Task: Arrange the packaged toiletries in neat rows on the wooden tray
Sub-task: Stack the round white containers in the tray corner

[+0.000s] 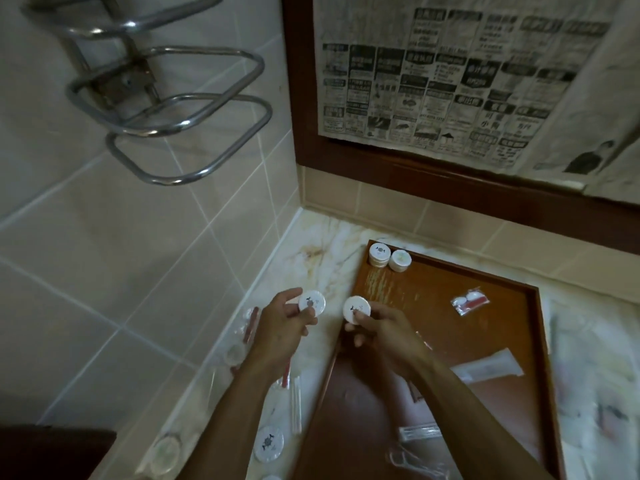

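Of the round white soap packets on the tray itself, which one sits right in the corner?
The dark-logo packet at the wooden tray's far-left corner. Its neighbour, the pale-logo packet, sits just right of it.

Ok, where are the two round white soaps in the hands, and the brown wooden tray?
Round white soap in left hand (pixel 312 302), head view: printed top face.
Round white soap in right hand (pixel 356 309), head view: top face.
Brown wooden tray (pixel 535 306), head view: far right rim.

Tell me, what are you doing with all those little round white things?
A person is sorting packaged toiletries onto a wooden tray on a marble counter. The left hand holds one round white packet, and the right hand holds another. Two stacks of round packets already sit in the tray's far corner. More packets lie on the counter.
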